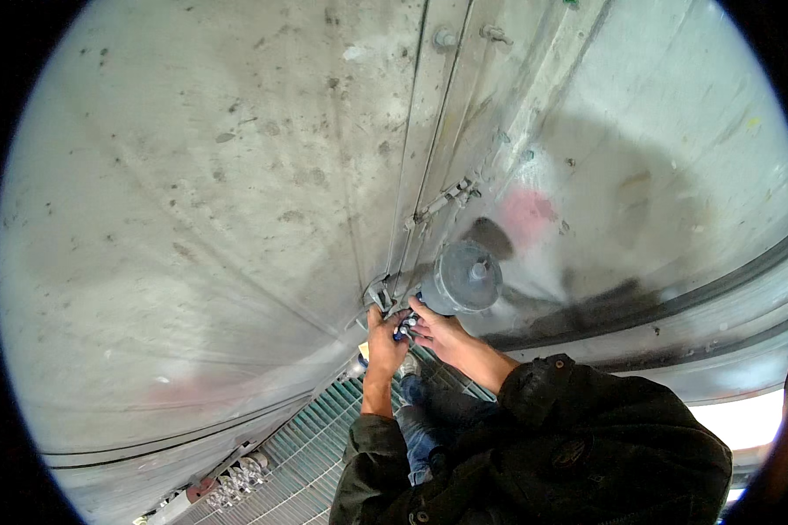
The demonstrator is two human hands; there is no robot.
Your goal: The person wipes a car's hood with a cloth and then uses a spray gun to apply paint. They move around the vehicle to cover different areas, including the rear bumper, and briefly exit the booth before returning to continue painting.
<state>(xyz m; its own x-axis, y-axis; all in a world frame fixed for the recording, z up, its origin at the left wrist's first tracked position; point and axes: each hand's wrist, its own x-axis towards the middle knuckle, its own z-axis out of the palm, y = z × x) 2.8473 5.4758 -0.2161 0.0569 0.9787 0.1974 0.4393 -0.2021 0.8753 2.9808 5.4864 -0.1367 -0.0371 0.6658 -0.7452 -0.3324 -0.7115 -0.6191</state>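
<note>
Grey panels (236,175) flank the cup-topped tool (467,282) pinched by right hand (444,339); left hand (383,350), grip unclear.

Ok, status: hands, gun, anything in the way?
Left hand and right hand both at spray gun; exact grip partly hidden. Grey cup beside right hand. Cup blocks view of some wall.

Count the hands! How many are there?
2: the left hand, below the picture's middle, and the right hand, beside it, just below the round grey cup.
</note>
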